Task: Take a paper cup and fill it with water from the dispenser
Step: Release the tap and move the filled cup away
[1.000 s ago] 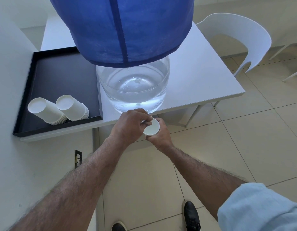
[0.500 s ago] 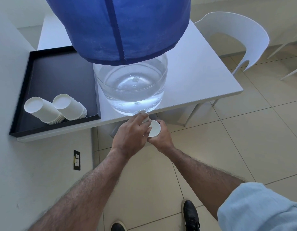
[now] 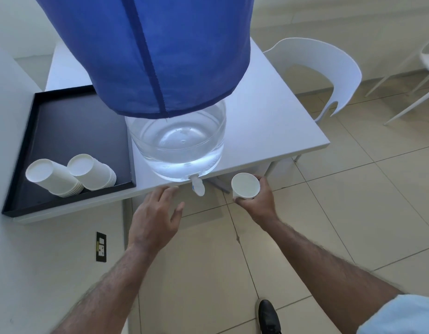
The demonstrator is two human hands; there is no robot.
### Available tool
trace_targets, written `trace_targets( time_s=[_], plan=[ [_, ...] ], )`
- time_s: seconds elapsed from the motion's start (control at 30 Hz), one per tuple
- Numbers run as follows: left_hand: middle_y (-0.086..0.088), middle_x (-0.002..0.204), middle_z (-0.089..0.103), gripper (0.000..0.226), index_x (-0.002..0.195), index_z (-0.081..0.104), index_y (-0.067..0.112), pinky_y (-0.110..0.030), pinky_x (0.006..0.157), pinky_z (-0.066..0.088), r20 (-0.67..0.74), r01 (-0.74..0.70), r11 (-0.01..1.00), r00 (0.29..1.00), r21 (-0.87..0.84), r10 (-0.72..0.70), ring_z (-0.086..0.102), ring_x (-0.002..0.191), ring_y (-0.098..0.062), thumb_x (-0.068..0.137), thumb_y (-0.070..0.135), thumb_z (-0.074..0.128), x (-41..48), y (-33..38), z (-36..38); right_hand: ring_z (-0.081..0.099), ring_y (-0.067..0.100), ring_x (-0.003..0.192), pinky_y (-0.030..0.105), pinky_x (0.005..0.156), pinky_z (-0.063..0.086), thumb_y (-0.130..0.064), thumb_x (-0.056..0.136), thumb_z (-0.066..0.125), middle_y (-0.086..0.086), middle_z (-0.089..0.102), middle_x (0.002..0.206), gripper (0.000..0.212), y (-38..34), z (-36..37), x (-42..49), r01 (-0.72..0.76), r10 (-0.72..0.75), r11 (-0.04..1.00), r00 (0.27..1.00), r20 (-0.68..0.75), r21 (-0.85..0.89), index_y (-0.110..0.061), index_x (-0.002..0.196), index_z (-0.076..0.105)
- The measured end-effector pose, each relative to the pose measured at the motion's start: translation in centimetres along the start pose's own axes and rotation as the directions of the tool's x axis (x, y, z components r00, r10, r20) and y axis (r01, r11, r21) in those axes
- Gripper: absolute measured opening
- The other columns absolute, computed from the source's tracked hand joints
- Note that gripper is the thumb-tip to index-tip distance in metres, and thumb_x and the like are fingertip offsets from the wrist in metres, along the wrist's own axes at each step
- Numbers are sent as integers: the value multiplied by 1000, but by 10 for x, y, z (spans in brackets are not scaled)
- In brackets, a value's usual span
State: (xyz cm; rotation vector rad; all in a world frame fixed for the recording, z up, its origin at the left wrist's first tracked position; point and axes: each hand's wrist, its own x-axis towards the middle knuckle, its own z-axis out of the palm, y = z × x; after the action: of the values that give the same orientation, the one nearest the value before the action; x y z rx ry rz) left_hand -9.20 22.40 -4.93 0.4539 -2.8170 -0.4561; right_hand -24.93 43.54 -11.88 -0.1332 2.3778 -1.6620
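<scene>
Hands now apart — right hand [image 3: 259, 201] gripping paper cup [image 3: 245, 188], left hand [image 3: 154, 219] open, empty — white table [image 3: 276, 131], tiled floor [image 3: 353, 213].

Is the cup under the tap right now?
No, the paper cup in the right hand is off to the right of the tap, not beneath it.

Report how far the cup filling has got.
Done: a paper cup is taken and held upright in the right hand. In hand: the cup sits to the right of the tap, not under it; the left hand is open, off the tap. Left: whether it holds water cannot be told; if empty, filling remains.
</scene>
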Motion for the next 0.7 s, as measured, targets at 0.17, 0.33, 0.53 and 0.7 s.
trace_targets(
  time_s=[0.17,0.33,0.53,0.7],
  plan=[
    [-8,113,64,36,116,62,8,-39,72,55,-9,44,999,999,31,-44,64,98,-30,86,27,61,8,-2,-12,64,20,98,37,86,55,-19,54,91,-3,66,103,69,-32,-30,15,54,-56,998,997,-59,-37,-23,112,53],
    [-6,112,64,35,114,63,8,-38,72,55,-10,70,997,998,26,-70,64,99,-29,81,19,70,15,1,-21,59,12,90,21,77,50,-11,59,91,-5,62,102,69,-70,-43,39,90,-97,992,993,-72,-91,-18,116,53],
    [-5,112,64,36,114,64,9,-37,74,55,-10,60,998,998,35,-60,64,98,-28,80,20,70,15,4,-24,59,18,98,24,78,45,-17,58,92,-2,64,110,72,-88,-27,70,50,-58,992,996,-62,-120,-18,119,53],
    [-2,111,64,38,115,63,11,-37,72,55,-22,79,996,997,39,-79,65,97,-26,79,19,71,11,-1,-27,58,18,99,24,78,43,-17,60,90,-3,62,109,72,-92,-12,90,20,-25,993,999,-43,-117,-17,121,52]
  ],
)
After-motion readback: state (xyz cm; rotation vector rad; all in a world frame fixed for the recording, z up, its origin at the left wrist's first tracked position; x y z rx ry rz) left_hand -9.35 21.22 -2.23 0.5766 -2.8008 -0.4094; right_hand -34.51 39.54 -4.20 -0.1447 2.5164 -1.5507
